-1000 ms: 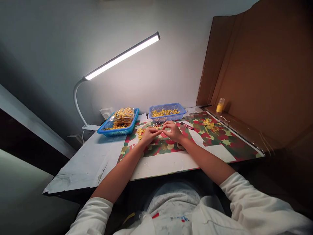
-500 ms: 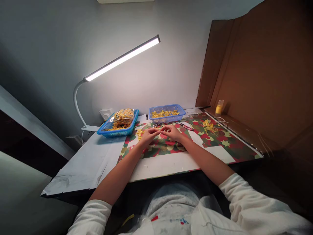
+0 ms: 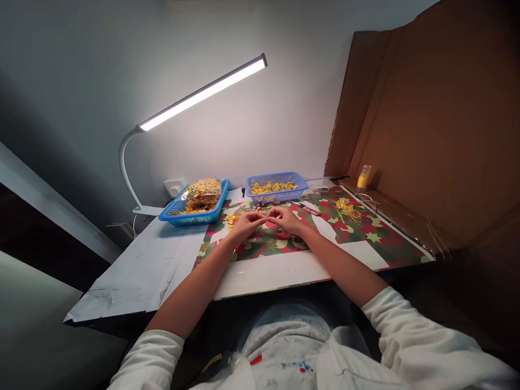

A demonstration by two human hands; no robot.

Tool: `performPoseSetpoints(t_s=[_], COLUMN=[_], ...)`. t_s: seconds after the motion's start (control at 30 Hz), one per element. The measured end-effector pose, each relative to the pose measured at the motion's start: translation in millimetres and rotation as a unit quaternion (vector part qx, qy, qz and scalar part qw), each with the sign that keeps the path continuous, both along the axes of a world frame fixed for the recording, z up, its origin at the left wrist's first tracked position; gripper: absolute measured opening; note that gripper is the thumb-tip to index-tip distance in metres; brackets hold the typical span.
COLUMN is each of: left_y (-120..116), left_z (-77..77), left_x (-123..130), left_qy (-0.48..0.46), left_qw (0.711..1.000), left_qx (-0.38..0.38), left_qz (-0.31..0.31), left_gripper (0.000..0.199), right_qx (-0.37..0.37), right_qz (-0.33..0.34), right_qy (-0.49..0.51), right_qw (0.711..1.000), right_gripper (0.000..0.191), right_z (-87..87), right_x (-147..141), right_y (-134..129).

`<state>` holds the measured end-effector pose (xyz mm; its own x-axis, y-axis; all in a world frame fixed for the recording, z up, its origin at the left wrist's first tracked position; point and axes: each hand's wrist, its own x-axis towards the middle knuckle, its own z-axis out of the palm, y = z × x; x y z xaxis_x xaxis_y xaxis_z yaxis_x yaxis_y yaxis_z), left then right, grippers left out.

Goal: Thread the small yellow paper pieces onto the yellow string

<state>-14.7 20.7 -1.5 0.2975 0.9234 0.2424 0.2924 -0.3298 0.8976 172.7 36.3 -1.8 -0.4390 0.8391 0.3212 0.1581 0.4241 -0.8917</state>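
Note:
At the middle of the table, my left hand (image 3: 247, 225) and my right hand (image 3: 286, 221) meet fingertip to fingertip, each closed in a pinch. What they pinch is too small to make out. A thin strand (image 3: 267, 229) seems to hang just below the fingers. Yellow ribbon-like pieces (image 3: 231, 219) lie beside my left hand, partly hidden by it. Beyond my right hand rests a red-handled tool (image 3: 310, 209), perhaps a cutter. Small shiny items (image 3: 259, 207) lie just behind the fingers.
A blue basket (image 3: 190, 218) with golden pieces and a clear bag stands left; a lavender basket (image 3: 277, 197) with yellow pieces stands behind. Yellow strands (image 3: 347, 210) lie right, near a yellow-filled bottle (image 3: 364, 177). A lit lamp (image 3: 203, 95) reaches overhead; a cardboard panel (image 3: 422, 130) borders the right.
The view has shifted very slightly. Both hands keep the same pinched pose at the same place, and nothing on the table has visibly moved.

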Motion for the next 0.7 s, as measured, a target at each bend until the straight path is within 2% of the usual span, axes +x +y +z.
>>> performPoseSetpoints(t_s=[0.23,0.5,0.7], left_y=[-2.1,-5.4,-3.3], left_z=[3.1,3.6,3.6], left_x=[0.6,-0.2,1.5], left_qy=[0.010,0.018,0.021], left_qw=[1.000,0.999,1.000], left_qx=[0.002,-0.028,0.003], left_qz=[0.010,0.010,0.005], left_gripper=[0.039,0.038,0.036], right_qx=[0.064,0.044,0.014], right_qz=[-0.016,0.000,0.040], right_qy=[-0.047,-0.056,-0.044], right_qw=[0.997,0.997,0.998], right_gripper=[0.017,0.022,0.026], right_z=[3.7,-0.2,3.6], right_x=[4.7,3.4,2.9], right_y=[-6.6,-2.2,-0.3])
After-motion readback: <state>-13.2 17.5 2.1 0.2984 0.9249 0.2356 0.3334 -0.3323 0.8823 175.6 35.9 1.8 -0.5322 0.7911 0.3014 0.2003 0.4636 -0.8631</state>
